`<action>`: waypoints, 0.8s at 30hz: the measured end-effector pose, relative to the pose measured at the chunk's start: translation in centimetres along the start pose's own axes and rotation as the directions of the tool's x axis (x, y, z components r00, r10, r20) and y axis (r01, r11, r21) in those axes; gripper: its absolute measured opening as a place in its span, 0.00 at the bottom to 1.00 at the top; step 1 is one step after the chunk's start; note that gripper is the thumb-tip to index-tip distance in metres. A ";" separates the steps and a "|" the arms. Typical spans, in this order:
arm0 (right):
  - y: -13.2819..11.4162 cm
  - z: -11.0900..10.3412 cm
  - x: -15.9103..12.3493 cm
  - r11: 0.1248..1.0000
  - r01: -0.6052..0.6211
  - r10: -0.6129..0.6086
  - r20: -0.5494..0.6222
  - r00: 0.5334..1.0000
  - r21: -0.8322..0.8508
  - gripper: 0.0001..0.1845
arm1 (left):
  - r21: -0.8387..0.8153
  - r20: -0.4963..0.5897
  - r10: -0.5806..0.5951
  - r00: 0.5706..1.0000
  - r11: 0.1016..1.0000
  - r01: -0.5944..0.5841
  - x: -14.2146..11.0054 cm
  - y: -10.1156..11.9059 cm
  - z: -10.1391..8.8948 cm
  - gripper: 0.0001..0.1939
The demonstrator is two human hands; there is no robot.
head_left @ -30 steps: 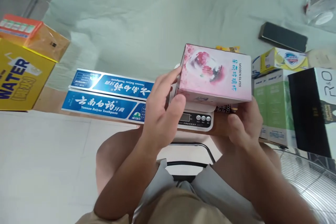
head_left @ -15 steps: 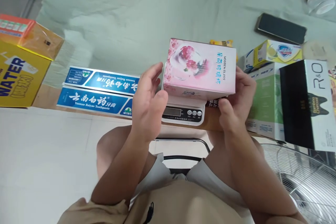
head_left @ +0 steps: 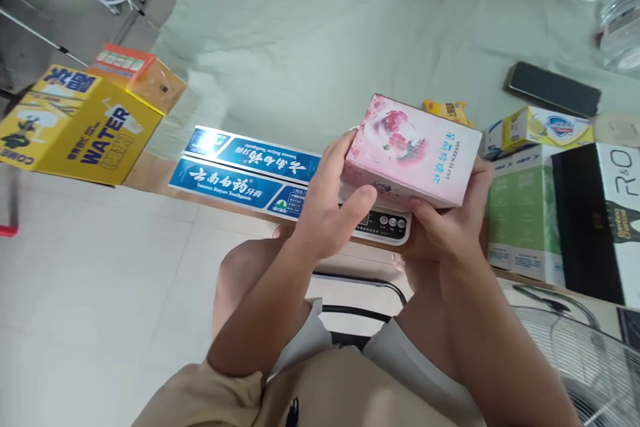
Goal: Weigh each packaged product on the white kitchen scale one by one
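Note:
A pink glass-cup box (head_left: 415,147) with a flower-and-glass picture sits between my hands, above a white kitchen scale (head_left: 397,230). My left hand (head_left: 333,200) grips its left end, fingers behind and thumb along the front lower edge. At the right end, my right hand (head_left: 457,217) is closed round the near corner, thumb on the front side. The box hides most of the scale's platform, and its display is partly behind my left thumb. Two blue toothpaste boxes (head_left: 225,188) lie side by side to the left of my left hand.
Left stand a yellow drink box (head_left: 125,140) and an orange packet (head_left: 160,83). To the right are a green-and-white box (head_left: 523,213), a black-and-white box (head_left: 585,227), a yellow soap box (head_left: 545,125) and a phone (head_left: 553,88). A fan (head_left: 580,340) stands below the table edge.
The view has swung left, so things appear further right. The pink box is now turned at an angle, and my left hand has closed in against its left end.

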State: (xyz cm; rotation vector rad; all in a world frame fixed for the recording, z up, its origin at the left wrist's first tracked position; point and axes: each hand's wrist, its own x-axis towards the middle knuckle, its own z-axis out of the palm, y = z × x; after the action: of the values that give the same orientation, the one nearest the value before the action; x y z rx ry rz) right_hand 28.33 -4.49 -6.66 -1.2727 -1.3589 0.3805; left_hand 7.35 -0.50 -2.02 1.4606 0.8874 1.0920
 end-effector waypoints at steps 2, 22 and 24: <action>-0.4 0.2 0.0 1.000 0.016 -0.016 -0.037 0.999 -0.006 0.33 | -0.007 0.044 0.016 0.999 1.000 -0.016 0.1 0.3 -0.4 0.38; -8.5 12.1 4.8 0.988 0.134 -0.119 0.173 0.978 -0.077 0.39 | 0.127 -0.622 0.208 0.755 0.978 -0.165 -1.3 0.5 -12.9 0.22; -8.3 14.3 6.3 0.993 0.118 -0.108 0.243 0.964 -0.025 0.39 | 0.101 -0.648 0.126 0.751 0.992 -0.078 -1.5 -0.3 -14.1 0.23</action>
State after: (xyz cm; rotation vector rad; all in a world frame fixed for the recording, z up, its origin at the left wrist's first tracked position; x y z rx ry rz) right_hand 14.08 4.11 -0.54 -1.2029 -1.6445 0.4417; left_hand -6.53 2.51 -2.18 1.1850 1.3504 1.7269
